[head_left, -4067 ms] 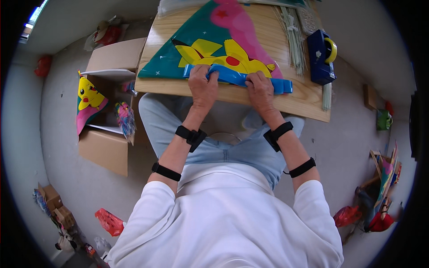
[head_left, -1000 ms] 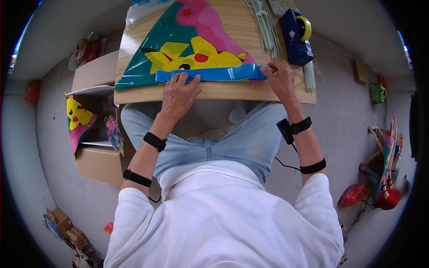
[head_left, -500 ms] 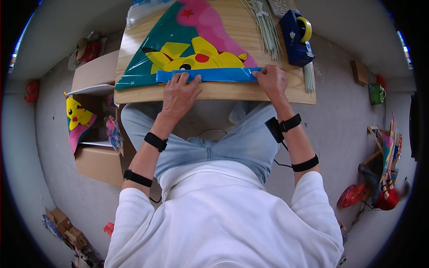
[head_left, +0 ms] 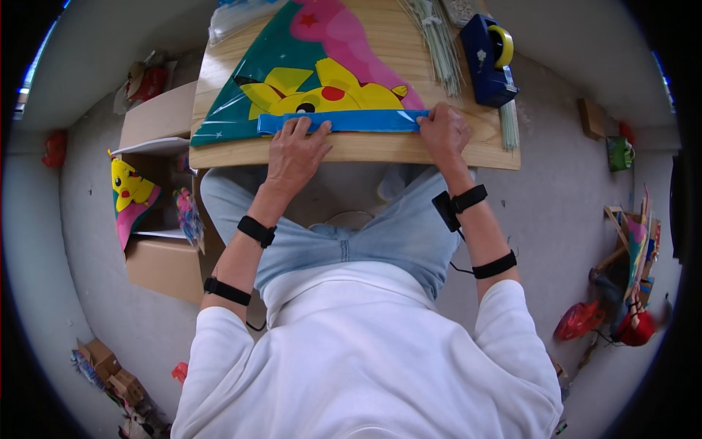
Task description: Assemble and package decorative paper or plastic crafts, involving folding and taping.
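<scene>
A triangular kite sheet in teal and pink, printed with a yellow cartoon figure, lies flat on the wooden table. Along its near edge runs a long blue strip, which covers the lower part of the print. My left hand rests over the strip's left half, its fingers spread and pressing down on it. At the strip's right end, my right hand has thumb and fingers closed on it. The fingertips of that hand are partly hidden.
A blue tape dispenser with yellow tape stands at the right edge beside a bundle of thin pale rods. Clear plastic packaging lies far left. On the floor at left is an open cardboard box, a similar kite sheet hanging from it.
My right forearm has swung slightly inward while the hand stays at the strip's right end. The left hand and the kite sheet look unmoved.
</scene>
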Demonstrator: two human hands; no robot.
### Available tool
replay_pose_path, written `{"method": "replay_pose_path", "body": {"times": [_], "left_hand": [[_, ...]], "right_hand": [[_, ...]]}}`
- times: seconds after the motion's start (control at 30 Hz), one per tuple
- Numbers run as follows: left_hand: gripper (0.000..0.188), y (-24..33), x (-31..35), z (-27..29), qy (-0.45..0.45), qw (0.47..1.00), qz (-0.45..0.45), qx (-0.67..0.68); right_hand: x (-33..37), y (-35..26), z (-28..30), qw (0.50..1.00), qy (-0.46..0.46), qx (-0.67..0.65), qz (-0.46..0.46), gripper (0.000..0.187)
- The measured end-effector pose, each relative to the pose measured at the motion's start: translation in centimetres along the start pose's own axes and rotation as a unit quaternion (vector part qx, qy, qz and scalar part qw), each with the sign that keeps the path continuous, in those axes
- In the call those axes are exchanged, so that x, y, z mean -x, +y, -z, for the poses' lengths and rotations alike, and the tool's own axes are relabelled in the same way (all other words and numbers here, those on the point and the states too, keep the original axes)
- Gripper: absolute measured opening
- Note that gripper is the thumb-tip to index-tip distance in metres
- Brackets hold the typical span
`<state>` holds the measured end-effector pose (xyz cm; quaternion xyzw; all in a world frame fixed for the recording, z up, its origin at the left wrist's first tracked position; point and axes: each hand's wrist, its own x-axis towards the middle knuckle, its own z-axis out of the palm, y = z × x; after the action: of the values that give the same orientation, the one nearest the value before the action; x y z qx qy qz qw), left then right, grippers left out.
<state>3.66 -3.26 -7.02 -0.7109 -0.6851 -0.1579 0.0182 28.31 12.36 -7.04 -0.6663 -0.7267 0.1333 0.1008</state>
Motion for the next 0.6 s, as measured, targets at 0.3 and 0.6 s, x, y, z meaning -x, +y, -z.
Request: {"method": "replay_pose_path", "body": {"times": [0.3,0.6], "left_hand": [[0.041,0.2,-0.1,0.4,-0.001,1.000,0.010,-0.003],[0.042,0.7,-0.6,0.3,-0.032,0.999,-0.013,-0.026]], "right_hand": [[0.9,1.1,-0.8,0.887,0.162,0.043,0.430,0.017],[2.3,3.8,0.2,0.868,0.122,0.064,0.477,0.031]]}}
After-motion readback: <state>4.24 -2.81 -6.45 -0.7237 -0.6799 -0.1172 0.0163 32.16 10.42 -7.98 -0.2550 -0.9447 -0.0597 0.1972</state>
